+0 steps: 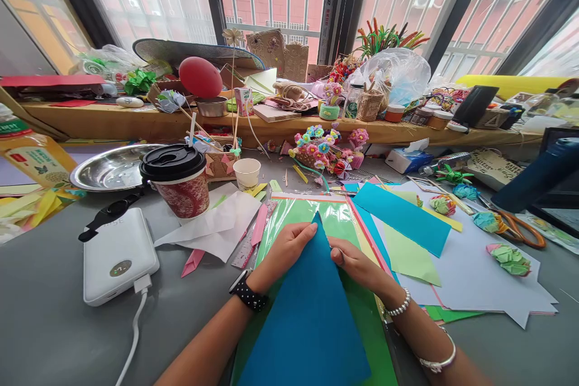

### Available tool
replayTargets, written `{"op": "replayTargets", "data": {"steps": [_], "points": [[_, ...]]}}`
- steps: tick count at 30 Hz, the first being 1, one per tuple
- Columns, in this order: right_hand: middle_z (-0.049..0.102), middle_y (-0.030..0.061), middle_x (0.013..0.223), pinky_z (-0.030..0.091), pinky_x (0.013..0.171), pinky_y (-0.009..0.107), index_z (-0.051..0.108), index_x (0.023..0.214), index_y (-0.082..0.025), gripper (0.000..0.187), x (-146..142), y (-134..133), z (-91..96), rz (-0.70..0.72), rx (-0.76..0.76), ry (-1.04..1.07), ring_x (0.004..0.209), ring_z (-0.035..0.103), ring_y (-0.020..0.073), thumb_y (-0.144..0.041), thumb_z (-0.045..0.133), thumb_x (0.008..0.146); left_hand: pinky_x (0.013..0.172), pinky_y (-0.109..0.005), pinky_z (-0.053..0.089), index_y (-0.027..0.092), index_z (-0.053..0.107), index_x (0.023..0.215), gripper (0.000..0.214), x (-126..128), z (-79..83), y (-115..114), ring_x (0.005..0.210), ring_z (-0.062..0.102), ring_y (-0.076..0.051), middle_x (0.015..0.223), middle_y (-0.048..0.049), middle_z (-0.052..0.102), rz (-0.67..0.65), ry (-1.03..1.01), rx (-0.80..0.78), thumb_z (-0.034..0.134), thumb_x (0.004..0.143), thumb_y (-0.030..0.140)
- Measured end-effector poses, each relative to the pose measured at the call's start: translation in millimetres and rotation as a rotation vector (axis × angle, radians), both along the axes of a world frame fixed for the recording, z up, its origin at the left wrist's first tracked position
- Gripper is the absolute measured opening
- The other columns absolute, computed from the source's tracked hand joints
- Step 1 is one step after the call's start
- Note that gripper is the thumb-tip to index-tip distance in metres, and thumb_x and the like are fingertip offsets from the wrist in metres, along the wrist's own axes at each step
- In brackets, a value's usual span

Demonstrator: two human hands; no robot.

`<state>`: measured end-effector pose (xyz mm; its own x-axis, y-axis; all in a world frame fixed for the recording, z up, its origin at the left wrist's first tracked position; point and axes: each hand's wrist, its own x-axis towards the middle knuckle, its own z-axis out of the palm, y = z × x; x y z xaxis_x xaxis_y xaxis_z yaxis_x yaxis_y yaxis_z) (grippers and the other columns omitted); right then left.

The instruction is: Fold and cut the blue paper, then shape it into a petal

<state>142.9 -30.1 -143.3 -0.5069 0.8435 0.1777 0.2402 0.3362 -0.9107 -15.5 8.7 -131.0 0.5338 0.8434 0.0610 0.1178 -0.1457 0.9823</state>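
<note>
The blue paper [307, 313] marks the centre of the clock face, its narrow point directed to 12 o'clock and its broad end to 6. The left hand [287, 247] is closed in a pinch, thumb and fingers holding the tip from its left edge. The right hand [359, 262] has its fingers curled in at the right edge, just below the tip; whether they clasp the paper cannot be judged.

Markings: at 11 o'clock, a small carton [244, 102] bears letters resembling "AD". Toward 10, the label on a bottle of yellow liquid [43, 163] is too small to read. At 9, a white power bank [117, 256] carries faint grey lettering, undecipherable, and a round panel.

Surface: the table [45, 301] is plain grey. Green sheets [289, 211] under glossy clear plastic lie beneath the paper; white sheets [479, 277] spread at 3 o'clock.

Room: a brown ledge [81, 117], crowded with craft pieces, crosses at 12 o'clock below dark-framed windows [344, 6]. Pale bars and a pink building [278, 0] show beyond the glass.
</note>
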Motion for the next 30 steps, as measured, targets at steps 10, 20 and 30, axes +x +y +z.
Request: {"op": "replayTargets", "data": {"steps": [10,20,30], "points": [[0.052,0.0041,0.078,0.039,0.066,0.028,0.051,0.073,-0.016,0.056,0.9,-0.4,-2.2,-0.004,-0.02,0.04,0.069,0.044,0.0152,-0.064,0.023,0.077,0.043,-0.022,0.022,0.019,0.029,0.053,0.038,1.7,2.1,-2.0,0.048,0.025,-0.008,0.054,0.005,0.027,-0.005,-0.009,-0.002,0.04,0.078,0.045],[0.048,0.0031,0.075,0.039,0.062,0.027,0.046,0.069,-0.017,0.054,1.1,0.2,-1.2,-0.013,-0.043,0.043,0.067,0.041,0.0145,-0.066,0.024,0.076,0.043,-0.022,0.021,0.019,0.027,0.054,0.039,2.5,0.8,-1.6,0.049,0.024,-0.008,0.054,0.005,0.026,-0.015,-0.009,0.005,0.04,0.078,0.045],[0.047,0.0028,0.074,0.039,0.063,0.028,0.046,0.068,-0.018,0.054,0.5,-0.7,-0.5,-0.014,-0.036,0.051,0.066,0.04,0.0144,-0.067,0.024,0.076,0.043,-0.022,0.022,0.019,0.027,0.054,0.039,2.2,0.1,-1.0,0.049,0.025,-0.008,0.054,0.005,0.026,-0.027,-0.002,0.019,0.04,0.079,0.045]]}}
